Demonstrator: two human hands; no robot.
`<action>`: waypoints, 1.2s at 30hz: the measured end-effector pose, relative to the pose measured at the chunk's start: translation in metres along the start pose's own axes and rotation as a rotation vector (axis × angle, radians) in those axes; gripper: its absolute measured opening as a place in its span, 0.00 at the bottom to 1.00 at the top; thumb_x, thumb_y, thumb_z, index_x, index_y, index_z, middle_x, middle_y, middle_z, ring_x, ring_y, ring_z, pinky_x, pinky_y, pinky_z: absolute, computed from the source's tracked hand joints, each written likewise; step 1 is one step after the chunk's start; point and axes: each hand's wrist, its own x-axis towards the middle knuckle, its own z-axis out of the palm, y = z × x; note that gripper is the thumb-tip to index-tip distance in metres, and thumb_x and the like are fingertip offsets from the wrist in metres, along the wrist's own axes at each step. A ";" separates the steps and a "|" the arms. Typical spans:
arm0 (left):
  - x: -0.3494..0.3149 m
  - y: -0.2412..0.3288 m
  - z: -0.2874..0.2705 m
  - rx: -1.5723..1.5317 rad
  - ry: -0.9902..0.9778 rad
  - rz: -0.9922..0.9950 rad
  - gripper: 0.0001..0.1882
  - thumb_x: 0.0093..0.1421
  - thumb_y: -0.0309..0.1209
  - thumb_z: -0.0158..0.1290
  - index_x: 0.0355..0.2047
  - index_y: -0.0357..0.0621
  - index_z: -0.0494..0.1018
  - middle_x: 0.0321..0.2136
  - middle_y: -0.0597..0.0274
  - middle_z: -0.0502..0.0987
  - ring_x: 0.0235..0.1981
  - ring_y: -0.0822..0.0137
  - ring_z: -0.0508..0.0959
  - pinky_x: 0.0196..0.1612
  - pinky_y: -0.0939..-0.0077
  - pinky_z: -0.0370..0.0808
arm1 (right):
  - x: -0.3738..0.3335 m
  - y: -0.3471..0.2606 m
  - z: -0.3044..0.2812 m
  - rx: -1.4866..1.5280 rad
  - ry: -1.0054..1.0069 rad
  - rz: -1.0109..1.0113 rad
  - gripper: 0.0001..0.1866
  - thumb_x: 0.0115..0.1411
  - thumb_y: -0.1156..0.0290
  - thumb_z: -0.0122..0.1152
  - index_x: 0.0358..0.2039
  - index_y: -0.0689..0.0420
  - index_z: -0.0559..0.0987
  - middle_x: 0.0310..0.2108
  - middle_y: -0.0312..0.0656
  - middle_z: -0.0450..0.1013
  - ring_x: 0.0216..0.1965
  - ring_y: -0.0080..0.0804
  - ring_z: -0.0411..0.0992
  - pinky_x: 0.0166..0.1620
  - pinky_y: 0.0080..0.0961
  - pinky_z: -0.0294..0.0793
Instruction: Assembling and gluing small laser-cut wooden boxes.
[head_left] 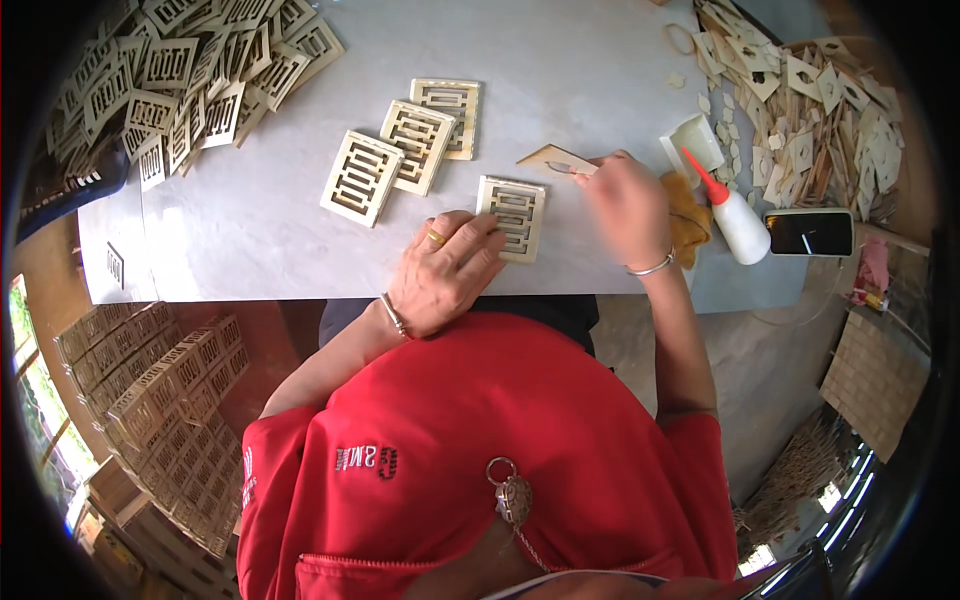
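My left hand, with its fingers curled together, holds the left edge of a pale wooden panel with cut-out slots. That panel lies flat near the table's front edge. To its right, my right hand, smeared by motion, is raised and pinches a thin flat wooden piece with a hole in it. Part of this piece is hidden behind the fingers. Beyond my left hand, three similar slotted panels, the front panel, the middle panel and the back panel, overlap in a slanting row.
A white glue bottle with a red nozzle, a brown cloth, a white tray and a phone lie on the right. Thin wood pieces heap at far right, slotted panels at far left. Stacked panels stand below left.
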 end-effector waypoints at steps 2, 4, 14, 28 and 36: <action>0.000 0.000 0.001 0.004 0.000 -0.009 0.18 0.44 0.26 0.62 0.37 0.40 0.74 0.41 0.59 0.74 0.41 0.60 0.73 0.43 0.68 0.71 | 0.004 -0.005 0.003 0.065 -0.023 0.028 0.07 0.55 0.72 0.60 0.29 0.62 0.74 0.21 0.40 0.66 0.19 0.31 0.64 0.23 0.23 0.63; 0.000 0.000 0.002 0.005 0.001 -0.015 0.17 0.44 0.26 0.62 0.37 0.40 0.74 0.41 0.59 0.74 0.40 0.60 0.73 0.43 0.68 0.71 | 0.007 -0.009 0.008 0.050 -0.090 -0.029 0.08 0.55 0.72 0.61 0.28 0.62 0.73 0.20 0.40 0.65 0.19 0.31 0.65 0.23 0.23 0.63; -0.001 0.000 0.003 -0.005 0.007 -0.031 0.17 0.44 0.25 0.61 0.37 0.40 0.74 0.40 0.59 0.74 0.40 0.60 0.73 0.42 0.68 0.71 | 0.014 -0.009 0.019 -0.008 -0.067 -0.093 0.07 0.53 0.74 0.60 0.26 0.62 0.71 0.21 0.43 0.67 0.20 0.38 0.66 0.23 0.29 0.65; -0.008 -0.020 -0.041 0.066 0.197 -0.200 0.21 0.43 0.21 0.63 0.40 0.37 0.74 0.38 0.53 0.74 0.39 0.57 0.74 0.39 0.68 0.73 | 0.004 -0.016 0.024 -0.104 -0.007 -0.140 0.06 0.49 0.75 0.61 0.21 0.58 0.72 0.21 0.38 0.68 0.25 0.36 0.69 0.26 0.29 0.70; -0.016 -0.078 -0.077 0.348 0.087 -0.539 0.24 0.44 0.37 0.65 0.39 0.37 0.72 0.39 0.52 0.69 0.41 0.53 0.69 0.46 0.64 0.67 | 0.008 -0.018 0.017 -0.066 -0.045 -0.096 0.05 0.49 0.73 0.63 0.21 0.57 0.75 0.22 0.36 0.68 0.25 0.33 0.68 0.26 0.27 0.69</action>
